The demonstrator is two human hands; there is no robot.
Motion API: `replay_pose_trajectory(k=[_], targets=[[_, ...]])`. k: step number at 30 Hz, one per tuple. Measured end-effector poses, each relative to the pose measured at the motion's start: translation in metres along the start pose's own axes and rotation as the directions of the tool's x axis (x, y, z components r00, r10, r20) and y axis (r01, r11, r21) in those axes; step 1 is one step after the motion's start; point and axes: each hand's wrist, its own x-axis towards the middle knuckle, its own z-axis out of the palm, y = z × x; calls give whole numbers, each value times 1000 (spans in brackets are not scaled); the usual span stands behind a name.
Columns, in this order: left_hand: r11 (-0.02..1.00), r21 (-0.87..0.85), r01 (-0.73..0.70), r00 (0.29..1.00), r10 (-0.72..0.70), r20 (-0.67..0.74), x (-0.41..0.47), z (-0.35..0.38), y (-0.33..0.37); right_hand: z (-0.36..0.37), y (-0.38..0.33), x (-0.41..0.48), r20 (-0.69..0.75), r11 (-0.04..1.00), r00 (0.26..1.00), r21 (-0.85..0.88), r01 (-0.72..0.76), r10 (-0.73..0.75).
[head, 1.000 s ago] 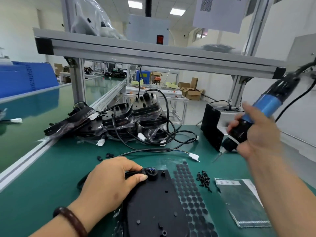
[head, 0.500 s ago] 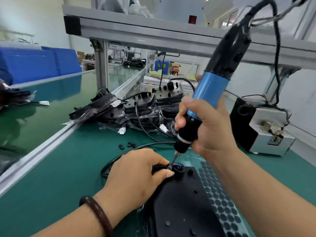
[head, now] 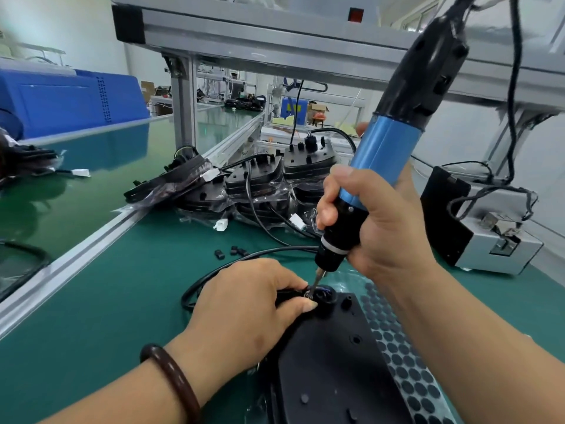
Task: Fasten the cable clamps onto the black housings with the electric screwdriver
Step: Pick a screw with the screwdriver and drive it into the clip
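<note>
A green bench (head: 107, 301) carries a black housing (head: 330, 362) in front, a pad sheet (head: 406, 371) just beside it, a cable (head: 214, 270), loose clamps (head: 232, 250), bagged housings (head: 260, 191) behind, and a grey box (head: 489, 237) at right.

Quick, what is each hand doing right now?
Left hand: pinches the cable clamp on the black housing.
Right hand: grips the electric screwdriver, bit down at the clamp.

A flat black housing (head: 333, 362) lies on the green desk (head: 122, 301), studs up. At its far corner sits the cable clamp (head: 309, 293), with the bit of the tilted blue-and-black electric screwdriver (head: 382, 154) touching it. More bagged housings (head: 260, 182) lie stacked behind.
</note>
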Motion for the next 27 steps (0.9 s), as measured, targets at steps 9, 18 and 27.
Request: replay_pose_trajectory(k=[9, 18, 27], targets=[[999, 33, -10, 1000, 10, 3, 1, -1, 2, 3, 6, 14, 207, 998, 976, 10, -64, 60], [1000, 4, -31, 999, 30, 34, 3, -1, 0, 3, 9, 17, 312, 991, 948, 102, -92, 56], [999, 9, -43, 998, 43, 46, 3, -1, 0, 4, 10, 17, 310, 987, 949, 127, -98, 55]])
